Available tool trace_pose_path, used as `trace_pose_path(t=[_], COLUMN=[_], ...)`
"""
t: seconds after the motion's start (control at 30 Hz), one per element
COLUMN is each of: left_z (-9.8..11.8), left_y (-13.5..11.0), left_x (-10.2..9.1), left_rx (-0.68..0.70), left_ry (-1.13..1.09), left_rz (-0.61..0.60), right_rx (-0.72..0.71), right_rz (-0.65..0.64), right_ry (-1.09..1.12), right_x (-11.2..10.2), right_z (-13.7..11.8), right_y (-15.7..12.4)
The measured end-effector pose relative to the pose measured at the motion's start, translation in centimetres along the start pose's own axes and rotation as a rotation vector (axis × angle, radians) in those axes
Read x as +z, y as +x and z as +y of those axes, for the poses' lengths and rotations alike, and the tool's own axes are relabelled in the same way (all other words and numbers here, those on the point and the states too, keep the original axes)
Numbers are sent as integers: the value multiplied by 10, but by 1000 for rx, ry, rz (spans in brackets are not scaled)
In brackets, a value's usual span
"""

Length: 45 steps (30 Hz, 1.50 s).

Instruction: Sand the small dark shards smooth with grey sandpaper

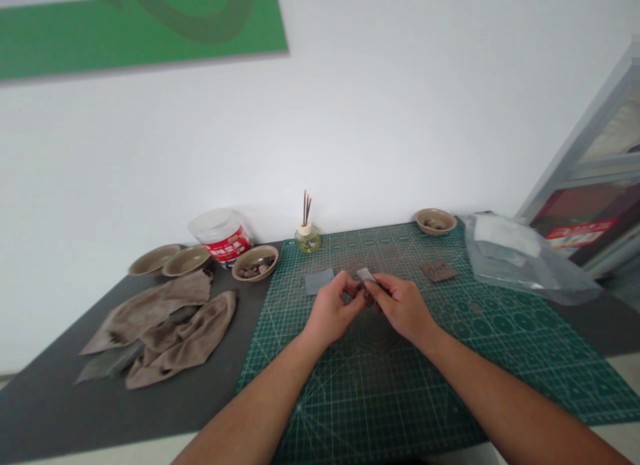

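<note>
Both hands meet over the middle of a green cutting mat (450,358). My left hand (333,309) and my right hand (397,303) are closed in a pinch on a small grey strip (365,274) that sticks up between the fingertips. A grey square sheet (319,281) lies flat on the mat just left of the fingers. A small brown card (439,271) with writing lies to the right of the hands.
Brown cloths (165,325) lie crumpled at the left on the dark tabletop. Three tan bowls (186,259) and a red-labelled tub (221,235) stand behind them. A reed diffuser (307,235), another bowl (435,221) and a clear plastic bag (520,258) sit along the back.
</note>
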<state>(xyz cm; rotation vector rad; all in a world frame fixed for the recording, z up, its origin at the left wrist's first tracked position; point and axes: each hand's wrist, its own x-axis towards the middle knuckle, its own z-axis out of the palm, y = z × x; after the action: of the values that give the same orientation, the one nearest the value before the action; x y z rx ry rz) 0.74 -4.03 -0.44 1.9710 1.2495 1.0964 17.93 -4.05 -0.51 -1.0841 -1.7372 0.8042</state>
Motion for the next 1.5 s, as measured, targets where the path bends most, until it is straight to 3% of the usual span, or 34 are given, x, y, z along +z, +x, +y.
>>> trace_pose_path(t=[0.23, 0.47, 0.73, 0.93, 1.07, 1.33, 1.5], left_z=[3, -6, -7, -8, -10, -11, -11], left_y=[-1, 6, 7, 8, 8, 8, 6], left_x=[-1, -5, -6, -5, -2, -2, -2], left_rx=[23, -36, -100, -134, -148, -81, -87], left_ry=[-29, -154, -238, -380, -406, -136, -111], left_rz=[27, 102, 78, 38, -11, 42, 78], right_rx=[153, 74, -41, -76, -52, -287, -419], right_rz=[80, 198, 72, 232, 138, 12, 45], right_ry=[144, 66, 12, -159, -172, -266, -472], right_x=[-5, -2, -5, -10, -9, -2, 0], right_z=[15, 19, 7, 5, 2, 9, 5], right_y=[10, 8, 6, 6, 3, -1, -2])
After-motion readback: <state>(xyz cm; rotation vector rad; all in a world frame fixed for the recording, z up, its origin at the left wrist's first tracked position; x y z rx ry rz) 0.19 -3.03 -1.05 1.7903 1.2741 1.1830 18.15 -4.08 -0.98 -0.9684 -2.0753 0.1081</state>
